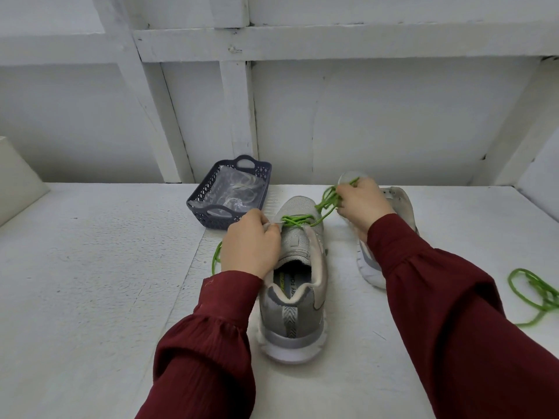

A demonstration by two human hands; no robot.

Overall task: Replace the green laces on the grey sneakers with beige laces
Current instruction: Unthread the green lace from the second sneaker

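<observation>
Blue basket (pixel 199 189), centre-left, holds bagged pale laces (pixel 242 187). Left hand (pixel 252 240) fingers pinch the sneaker (pixel 299 297); right hand (pixel 363 204) fingers clutch the green lace (pixel 325 204).

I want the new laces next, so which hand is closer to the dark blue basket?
Left. The left hand grips the laced sneaker right beside the basket's near corner; the right hand holds the green lace farther right, beyond that sneaker.

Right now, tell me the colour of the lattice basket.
Dark slate blue; the basket shows best in the head view.
</observation>
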